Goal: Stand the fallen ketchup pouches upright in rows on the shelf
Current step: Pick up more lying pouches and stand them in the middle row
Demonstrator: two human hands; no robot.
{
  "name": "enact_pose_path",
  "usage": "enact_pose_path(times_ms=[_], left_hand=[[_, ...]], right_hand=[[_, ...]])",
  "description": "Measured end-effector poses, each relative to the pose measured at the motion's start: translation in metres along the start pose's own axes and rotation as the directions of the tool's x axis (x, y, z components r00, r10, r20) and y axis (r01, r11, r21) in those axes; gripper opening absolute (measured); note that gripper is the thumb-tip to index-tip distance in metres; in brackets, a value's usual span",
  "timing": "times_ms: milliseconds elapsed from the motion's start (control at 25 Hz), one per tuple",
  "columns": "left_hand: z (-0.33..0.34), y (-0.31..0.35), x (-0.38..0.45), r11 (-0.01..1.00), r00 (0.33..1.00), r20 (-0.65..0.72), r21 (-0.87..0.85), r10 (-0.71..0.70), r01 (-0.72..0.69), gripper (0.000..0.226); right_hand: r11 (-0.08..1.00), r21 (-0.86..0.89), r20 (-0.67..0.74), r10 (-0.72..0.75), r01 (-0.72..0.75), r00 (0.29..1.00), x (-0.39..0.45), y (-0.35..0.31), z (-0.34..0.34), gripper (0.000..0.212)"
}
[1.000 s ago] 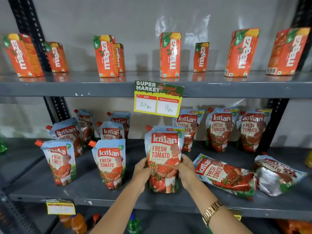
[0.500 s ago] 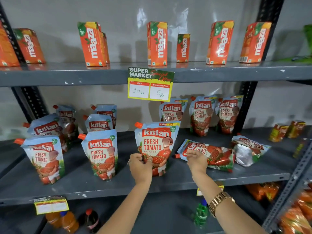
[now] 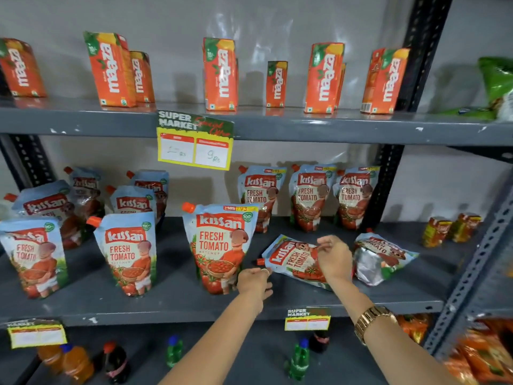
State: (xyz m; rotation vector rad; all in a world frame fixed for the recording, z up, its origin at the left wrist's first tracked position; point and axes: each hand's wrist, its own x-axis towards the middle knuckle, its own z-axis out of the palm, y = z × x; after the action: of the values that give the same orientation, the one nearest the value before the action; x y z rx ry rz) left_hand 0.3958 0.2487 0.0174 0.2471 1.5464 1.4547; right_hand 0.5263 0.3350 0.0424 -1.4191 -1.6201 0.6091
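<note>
Since the left hand (image 3: 254, 282) has let go of the upright pouch (image 3: 219, 247), it now hangs open, fingers loosely curled, just beside that pouch's lower right corner. Meanwhile the right hand (image 3: 334, 259) has settled on the fallen pouch (image 3: 294, 259), fingers pinching its upper edge. A second fallen pouch (image 3: 381, 257) lies further right on the shelf (image 3: 180, 301).

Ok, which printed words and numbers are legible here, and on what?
"maaza": orange cartons, top shelf.
"Kissan FRESH TOMATO": ketchup pouches, middle shelf.
"SUPER MARKET", "9 Rs": hanging price tag; its left price is blurred.
"SUPER MARKET": lower tag; the rest is unreadable.
Small boxes at right: too blurred.
</note>
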Motion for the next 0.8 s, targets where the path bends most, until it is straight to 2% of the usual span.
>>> enact_pose_path(times_ms=[200, 400, 520, 640, 720, 800], left_hand=[[0.037, -0.011, 0.007, 0.996, 0.995, 0.039, 0.006, -0.087, 0.087, 0.044], [0.066, -0.018, 0.002, 0.983, 0.982, 0.079, -0.059, -0.170, 0.175, 0.048], [0.072, -0.019, 0.004, 0.991, 0.993, 0.030, -0.072, -0.115, 0.117, 0.045], [0.073, -0.018, 0.008, 0.994, 0.997, -0.016, -0.080, -0.080, 0.078, 0.043], [0.073, -0.015, 0.013, 0.997, 0.997, -0.055, -0.063, -0.056, 0.052, 0.039], [0.074, -0.013, 0.019, 0.999, 0.995, -0.099, 0.008, -0.031, 0.032, 0.033]], right_hand=[[0.993, -0.102, 0.144, -0.051, 0.066, 0.988, 0.036, 0.022, -0.017, 0.023], [0.902, -0.376, 0.450, -0.021, 0.211, 0.893, 0.056, 0.038, -0.019, 0.038], [0.853, -0.477, 0.480, 0.049, 0.214, 0.876, 0.054, 0.039, -0.020, 0.030], [0.796, -0.550, 0.500, 0.071, 0.253, 0.863, 0.054, 0.032, -0.024, 0.033], [0.793, -0.553, 0.507, 0.077, 0.255, 0.859, 0.054, 0.030, -0.027, 0.035], [0.839, -0.512, 0.520, 0.130, 0.186, 0.844, 0.054, 0.034, -0.029, 0.027]])
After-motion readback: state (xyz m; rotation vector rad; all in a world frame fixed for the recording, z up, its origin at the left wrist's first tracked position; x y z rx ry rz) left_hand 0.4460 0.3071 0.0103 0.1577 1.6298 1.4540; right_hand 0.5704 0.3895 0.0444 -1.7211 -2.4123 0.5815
